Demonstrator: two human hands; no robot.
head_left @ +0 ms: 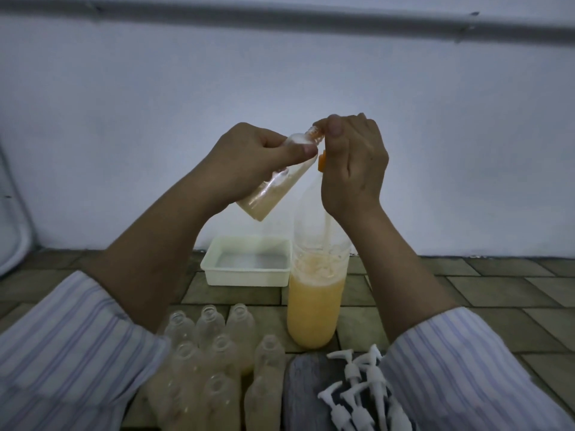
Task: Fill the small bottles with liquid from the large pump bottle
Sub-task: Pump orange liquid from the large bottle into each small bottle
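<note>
My left hand [249, 163] grips a small clear bottle [273, 188], tilted with its open neck up and to the right; a little pale orange liquid sits in its bottom. My right hand [351, 160] is curled over the orange pump head [322, 161] of the large clear bottle [314, 306], which stands on the tiled surface about half full of orange liquid. The small bottle's mouth is right at the fingers of my right hand, where the spout is hidden.
Several small open bottles [217, 346] stand in a cluster at the bottom centre, some holding orange liquid. A pile of white pump tops [357, 387] lies on a dark cloth at the lower right. A white tray [245, 264] sits against the wall.
</note>
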